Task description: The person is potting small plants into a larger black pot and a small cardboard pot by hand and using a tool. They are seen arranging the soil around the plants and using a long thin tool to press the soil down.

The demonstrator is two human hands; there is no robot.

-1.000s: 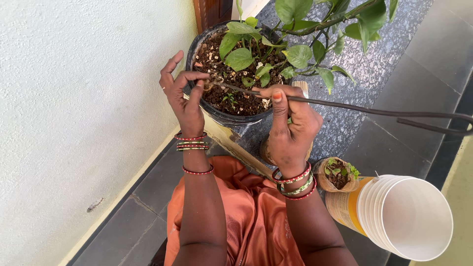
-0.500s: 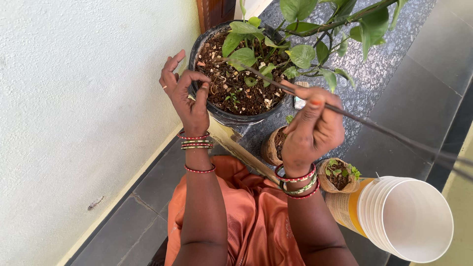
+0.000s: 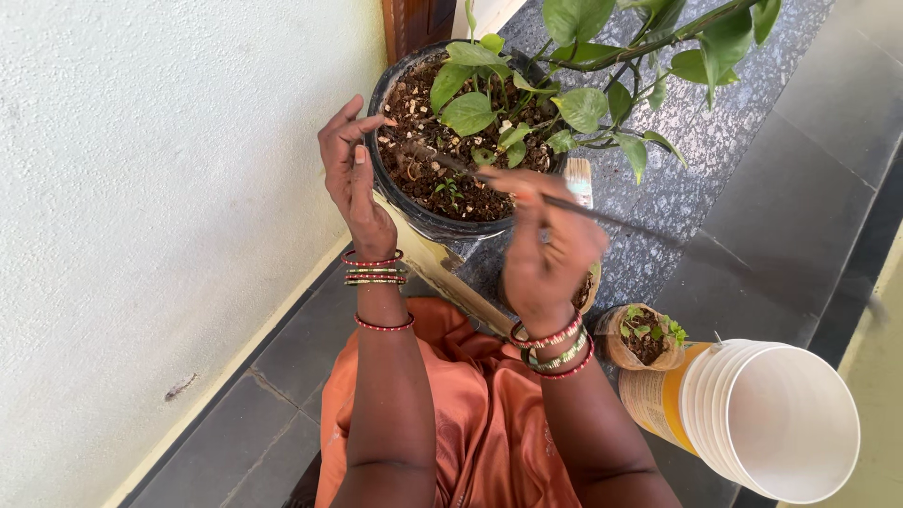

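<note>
Head view. Person seated on a grey tiled floor [image 3: 273, 367], orange cloth over the lap, bangles on both wrists.

Right hand [image 3: 544, 256], blurred with motion, fingers closed around a long thin dark stem or cane [image 3: 602, 218]. The stem runs from off to the right, through the fist, and its tip lies over the soil near the middle of the round black plastic pot [image 3: 442, 226]. Whether the tip is in the soil or just above it cannot be told.

Left hand [image 3: 356, 179] holds nothing: fingers spread and loosely curled, fingertips at the pot's left rim, seemingly touching it.

The pot holds dark soil with pale chips and a green leafy vine [image 3: 574, 103] trailing up and right.

Nearby: small brown paper-wrapped seedling pot [image 3: 644, 337] just right of the right wrist; a stack of white plastic pots [image 3: 781, 419] lying on its side, well right; a white textured wall [image 3: 141, 188] to the left.

Judgement: the step in hand looks like working the stem's end at the soil while the left hand stands by the rim. Any next move calls for a slower right hand and the tip kept clear of the small shoots.
</note>
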